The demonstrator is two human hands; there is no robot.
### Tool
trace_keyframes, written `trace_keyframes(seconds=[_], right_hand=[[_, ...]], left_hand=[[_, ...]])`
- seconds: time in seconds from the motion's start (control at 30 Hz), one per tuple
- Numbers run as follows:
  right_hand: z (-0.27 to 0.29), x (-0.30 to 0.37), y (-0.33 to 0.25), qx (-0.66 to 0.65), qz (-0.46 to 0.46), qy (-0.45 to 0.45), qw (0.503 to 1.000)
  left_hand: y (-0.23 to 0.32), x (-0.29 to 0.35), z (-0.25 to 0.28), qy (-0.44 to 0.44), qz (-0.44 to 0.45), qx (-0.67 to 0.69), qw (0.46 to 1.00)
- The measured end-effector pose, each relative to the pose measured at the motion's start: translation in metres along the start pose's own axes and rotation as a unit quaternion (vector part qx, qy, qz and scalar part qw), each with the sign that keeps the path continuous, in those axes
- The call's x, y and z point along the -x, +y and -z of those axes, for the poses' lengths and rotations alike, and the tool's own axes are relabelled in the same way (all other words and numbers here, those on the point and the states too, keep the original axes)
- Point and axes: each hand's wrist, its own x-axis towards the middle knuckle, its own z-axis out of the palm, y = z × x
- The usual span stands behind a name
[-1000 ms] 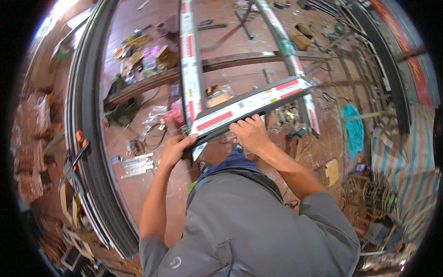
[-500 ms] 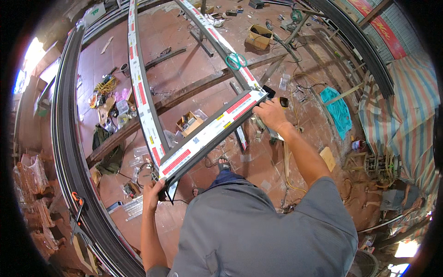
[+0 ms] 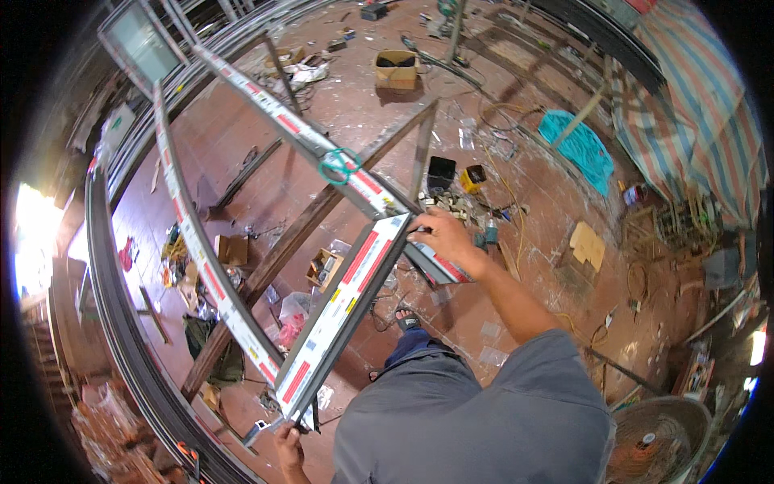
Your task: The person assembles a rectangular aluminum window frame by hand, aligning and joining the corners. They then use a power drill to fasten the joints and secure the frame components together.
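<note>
A long frame of dark metal profiles, covered in white film with red and yellow labels, runs from near me toward the far left. Its short near bar point(image 3: 345, 302) slants between my two hands. My left hand point(image 3: 289, 450) is closed at the bar's lower left corner, its fingers partly hidden. My right hand point(image 3: 445, 239) grips the upper right corner, with the fingers bent over the outer edge. A green cord loop point(image 3: 340, 165) lies around the frame's right long bar point(image 3: 282, 121). Below the right corner, another film-covered profile point(image 3: 435, 264) sticks out.
A dark support beam point(image 3: 266, 278) crosses beneath the frame. Long black profiles point(image 3: 121, 323) are stacked along the left. Cardboard boxes point(image 3: 395, 73), a black bin point(image 3: 441, 173) and a yellow container point(image 3: 473, 177) stand on the tiled floor. A fan point(image 3: 653, 440) is at lower right.
The near bar is now steeper in view, its left end lower and its right corner farther left. My left hand has moved down with it; both hands remain at the corners. The view has shifted too.
</note>
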Motion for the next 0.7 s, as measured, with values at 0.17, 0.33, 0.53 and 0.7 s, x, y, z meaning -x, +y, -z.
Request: trace_keyframes(seconds=[0.17, 0.33, 0.53, 0.7], right_hand=[[-0.006, 0.007, 0.008, -0.069, -0.073, 0.026, 0.995], [-0.001, -0.001, -0.010, -0.127, -0.146, 0.042, 0.980], [-0.005, -0.001, 0.002, -0.165, -0.165, 0.067, 0.970], [-0.005, -0.001, 0.002, -0.176, -0.199, 0.074, 0.961]], left_hand=[[0.003, 0.000, -0.012, 0.056, 0.005, 0.010, 0.998], [0.032, 0.005, -0.013, 0.119, 0.055, -0.112, 0.985], [0.064, 0.004, -0.049, 0.089, 0.074, -0.150, 0.982], [0.055, 0.011, -0.046, 0.121, 0.109, -0.112, 0.980]])
